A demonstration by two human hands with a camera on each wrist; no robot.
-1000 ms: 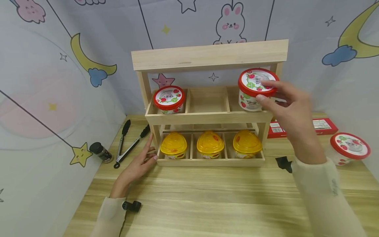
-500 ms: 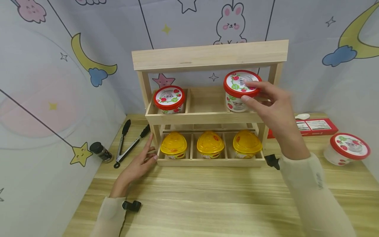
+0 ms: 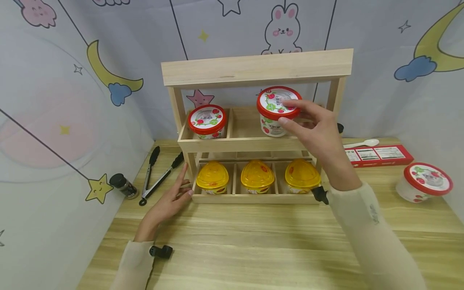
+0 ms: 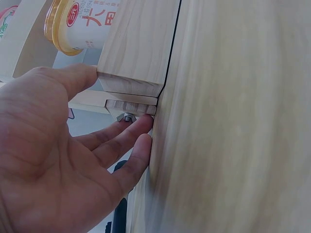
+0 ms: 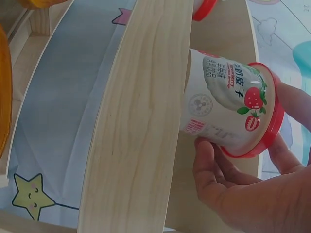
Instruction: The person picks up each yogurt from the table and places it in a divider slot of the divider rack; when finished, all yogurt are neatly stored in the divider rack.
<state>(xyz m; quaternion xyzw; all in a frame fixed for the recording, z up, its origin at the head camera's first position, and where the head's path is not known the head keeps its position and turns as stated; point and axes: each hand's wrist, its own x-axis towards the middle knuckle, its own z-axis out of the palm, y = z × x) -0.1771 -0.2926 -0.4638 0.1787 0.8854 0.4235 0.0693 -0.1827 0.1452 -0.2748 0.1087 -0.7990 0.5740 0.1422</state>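
My right hand (image 3: 322, 133) grips a strawberry-printed tub with a red lid (image 3: 272, 123) by its lid and side, thumb in front. The tub is upright at the right part of the upper tier's middle compartment; in the right wrist view the front board (image 5: 138, 111) hides its base. A matching red-lidded tub (image 3: 206, 121) sits in the upper left compartment of the wooden rack (image 3: 224, 146). My left hand (image 3: 170, 204) touches the rack's lower left corner with extended fingers, beside a wing nut (image 4: 127, 117) in the left wrist view.
Yellow-lidded cups (image 3: 257, 176) fill the three front lower compartments. Tongs (image 3: 159, 181) and a black-capped jar (image 3: 124, 186) lie left. On the right are a red box (image 3: 380, 156), a white spoon (image 3: 364, 143) and another red-lidded tub (image 3: 422, 183). A printed cloth hangs behind.
My right hand has carried the tub leftward along the upper tier, from the right compartment to the middle one. The left hand has stayed at the rack's corner.
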